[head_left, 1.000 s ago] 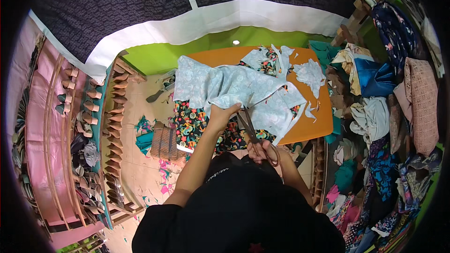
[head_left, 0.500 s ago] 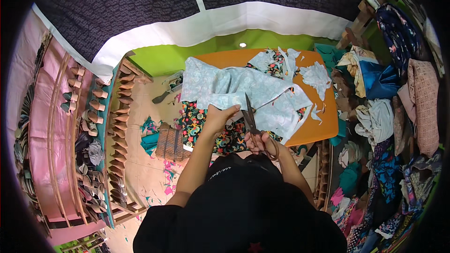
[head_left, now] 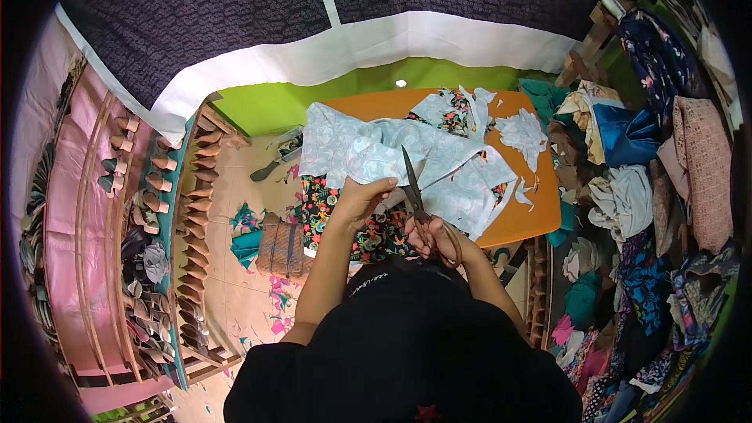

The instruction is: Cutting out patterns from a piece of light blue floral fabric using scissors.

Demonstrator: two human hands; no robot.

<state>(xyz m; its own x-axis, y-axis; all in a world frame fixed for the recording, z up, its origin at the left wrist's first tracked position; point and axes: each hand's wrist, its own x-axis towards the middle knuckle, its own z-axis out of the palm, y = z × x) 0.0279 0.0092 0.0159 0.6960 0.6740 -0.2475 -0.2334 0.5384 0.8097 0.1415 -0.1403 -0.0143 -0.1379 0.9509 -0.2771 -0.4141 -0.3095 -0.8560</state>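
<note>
Pale-blue, faintly patterned cloth (head_left: pixel 341 141) lies ahead on the orange bench (head_left: pixel 542 207), long axis left-right. Left hand (head_left: pixel 361 202), nearer, pinches its near edge; right hand (head_left: pixel 433 238) grips long dark metal scissors (head_left: pixel 412 178), blades angled forward-left over it.

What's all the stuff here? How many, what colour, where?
Metal scissors: one, dark with brown handles, centre
Floral-printed fabric sheets: count unclear, pale blue and black, centre
Wide table: one, orange, beneath the sheets
Ragged fabric scraps: several, pale blue, table's right side
Hanging patterned cloth: two panels, dark, top
Painted wall: one, green, behind the table
Draped sheet: one, pink, far left
Pointed shoe-shaped pieces: many, mostly brown, left
Strapped bundle: one, brown, left of the table
Crumpled fabrics: many, mixed colours, right
Shirt: one, black, bottom
Left hand: one, bare, holding fabric
Right hand: one, bare, gripping the scissors
</note>
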